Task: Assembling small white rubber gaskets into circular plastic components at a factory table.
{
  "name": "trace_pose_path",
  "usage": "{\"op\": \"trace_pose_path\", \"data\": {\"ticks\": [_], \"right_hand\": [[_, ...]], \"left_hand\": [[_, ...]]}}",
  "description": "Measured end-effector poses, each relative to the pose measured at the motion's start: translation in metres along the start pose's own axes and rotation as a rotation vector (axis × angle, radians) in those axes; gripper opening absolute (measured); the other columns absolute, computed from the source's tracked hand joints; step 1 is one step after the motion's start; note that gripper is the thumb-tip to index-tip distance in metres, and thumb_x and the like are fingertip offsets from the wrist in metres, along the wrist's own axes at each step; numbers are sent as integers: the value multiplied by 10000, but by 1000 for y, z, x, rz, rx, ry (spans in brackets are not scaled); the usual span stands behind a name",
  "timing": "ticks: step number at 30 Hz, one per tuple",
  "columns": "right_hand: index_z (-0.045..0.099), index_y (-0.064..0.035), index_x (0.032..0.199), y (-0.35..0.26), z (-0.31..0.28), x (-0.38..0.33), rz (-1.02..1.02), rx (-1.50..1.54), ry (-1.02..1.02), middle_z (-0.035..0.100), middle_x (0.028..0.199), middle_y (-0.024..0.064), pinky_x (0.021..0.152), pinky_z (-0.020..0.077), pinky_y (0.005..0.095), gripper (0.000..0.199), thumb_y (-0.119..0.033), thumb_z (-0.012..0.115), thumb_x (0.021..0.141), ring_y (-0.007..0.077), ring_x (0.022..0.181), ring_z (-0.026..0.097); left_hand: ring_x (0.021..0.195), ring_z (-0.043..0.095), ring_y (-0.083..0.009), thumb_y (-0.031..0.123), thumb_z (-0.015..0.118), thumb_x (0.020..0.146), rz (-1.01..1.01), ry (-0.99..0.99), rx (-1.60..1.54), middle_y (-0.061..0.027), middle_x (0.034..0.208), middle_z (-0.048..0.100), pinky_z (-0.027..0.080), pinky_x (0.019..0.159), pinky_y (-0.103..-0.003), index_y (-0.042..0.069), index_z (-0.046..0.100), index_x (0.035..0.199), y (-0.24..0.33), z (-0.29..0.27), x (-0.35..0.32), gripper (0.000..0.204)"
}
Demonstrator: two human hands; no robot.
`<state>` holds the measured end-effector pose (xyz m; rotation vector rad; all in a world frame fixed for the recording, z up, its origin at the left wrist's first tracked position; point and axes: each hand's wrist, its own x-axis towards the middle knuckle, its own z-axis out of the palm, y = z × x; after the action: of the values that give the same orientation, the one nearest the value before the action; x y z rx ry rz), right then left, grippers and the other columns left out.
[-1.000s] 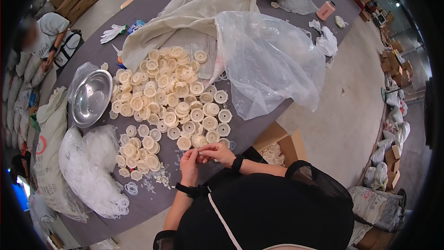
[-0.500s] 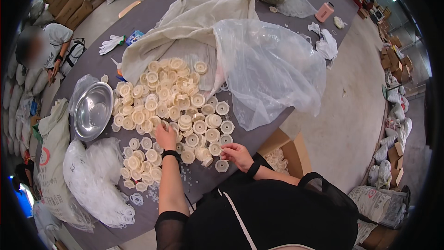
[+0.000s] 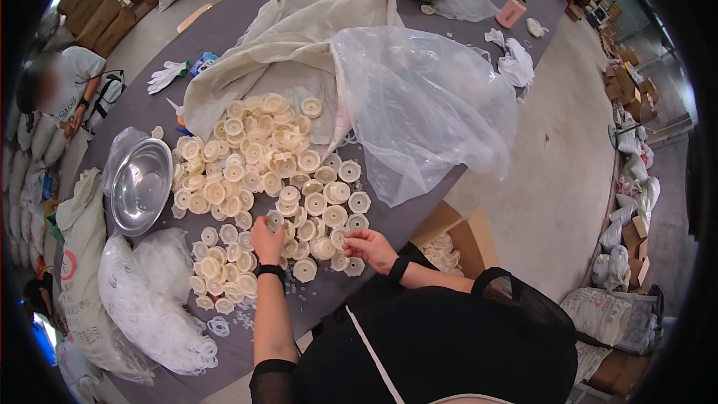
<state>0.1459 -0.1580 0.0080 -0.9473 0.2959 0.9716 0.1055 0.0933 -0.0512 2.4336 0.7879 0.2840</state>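
Cream plastic caps with scalloped rims lie in a wide pile (image 3: 258, 157) on the grey table in front of me. My left hand (image 3: 266, 242) is closed at the pile's near edge, its fingertips on one cap (image 3: 275, 219). My right hand (image 3: 372, 250) hovers by the caps at the right, thumb and fingers pinched together; whatever is between them is too small to make out. A smaller heap of caps (image 3: 222, 269) sits left of my left forearm. Tiny clear rings (image 3: 299, 289) are scattered on the table between my arms.
A steel bowl (image 3: 141, 187) and a bag of white rings (image 3: 153, 303) stand at the left. Behind the pile lie a cloth sack (image 3: 280, 37) and a clear plastic bag (image 3: 426, 105). An open carton (image 3: 471, 236) is at my right. Another person (image 3: 75, 86) is at far left.
The view has shifted slightly, moving the scene leftward. My left hand has come down and nearer from the upper caps; my right hand has drawn slightly off the caps, still pinched.
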Motion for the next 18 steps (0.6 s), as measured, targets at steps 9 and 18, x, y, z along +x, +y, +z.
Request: {"op": "trace_pose_path", "data": {"ticks": [9, 18], "right_hand": [[512, -1, 990, 3, 8, -11, -79, -54, -2, 579, 859, 83, 685, 480, 246, 200, -74, 538, 805, 152, 744, 588], [554, 22, 919, 40, 62, -10, -274, -272, -299, 596, 805, 64, 672, 471, 229, 136, -31, 538, 794, 121, 729, 583]], "left_hand": [[670, 466, -170, 29, 559, 705, -121, 159, -313, -89, 828, 492, 395, 616, -257, 0, 502, 805, 18, -29, -15, 119], [685, 526, -80, 48, 585, 767, -311, 58, -1039, -62, 816, 571, 415, 596, -189, 9, 509, 814, 76, -70, -102, 97]]}}
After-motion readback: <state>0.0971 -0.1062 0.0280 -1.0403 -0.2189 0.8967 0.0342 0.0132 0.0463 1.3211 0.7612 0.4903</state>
